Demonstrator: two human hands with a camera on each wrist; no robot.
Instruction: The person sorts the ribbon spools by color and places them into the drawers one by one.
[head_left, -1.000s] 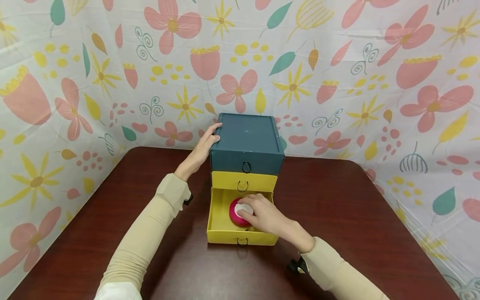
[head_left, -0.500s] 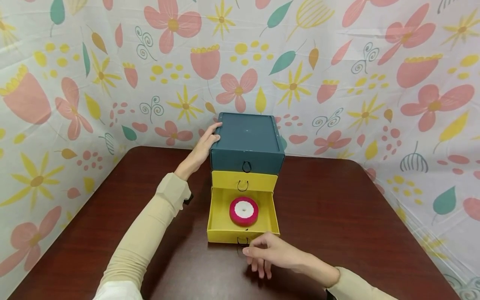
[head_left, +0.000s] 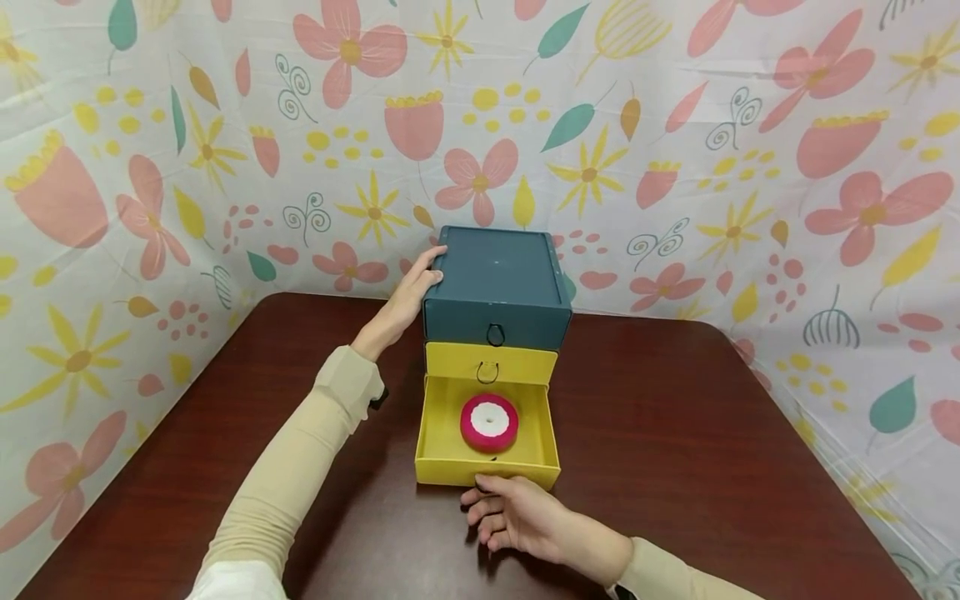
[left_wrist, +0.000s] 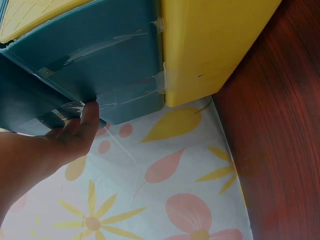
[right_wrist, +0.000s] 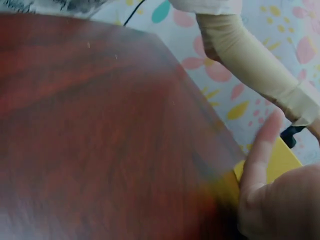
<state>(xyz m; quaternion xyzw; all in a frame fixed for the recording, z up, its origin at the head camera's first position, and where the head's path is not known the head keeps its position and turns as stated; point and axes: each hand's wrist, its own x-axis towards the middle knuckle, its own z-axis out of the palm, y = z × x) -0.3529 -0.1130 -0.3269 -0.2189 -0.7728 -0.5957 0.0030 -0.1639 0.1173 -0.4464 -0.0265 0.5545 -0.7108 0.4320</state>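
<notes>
A dark blue and yellow drawer box (head_left: 497, 271) stands on the table, its bottom yellow drawer (head_left: 442, 473) pulled out. Flat in that drawer lies a spool of pink ribbon (head_left: 469, 427) with a white face. My left hand (head_left: 401, 305) rests against the box's upper left side; in the left wrist view its fingers (left_wrist: 90, 120) touch the blue wall. My right hand (head_left: 528, 518) is at the drawer's front, fingers loosely bent, the thumb tip by the panel where the lower black ring pull is covered. In the right wrist view, the thumb (right_wrist: 257, 160) is extended.
Above the drawer are a second yellow front (head_left: 450, 361), closed, with a black ring pull (head_left: 487, 372), and a blue front with another ring (head_left: 495, 334). The dark wooden table (head_left: 675, 433) extends on both sides. Flowered cloth (head_left: 675, 125) hangs behind.
My right hand has let go of the ribbon spool, leaving it in the drawer, and has moved back toward me to the drawer's front. The left hand stays on the box.
</notes>
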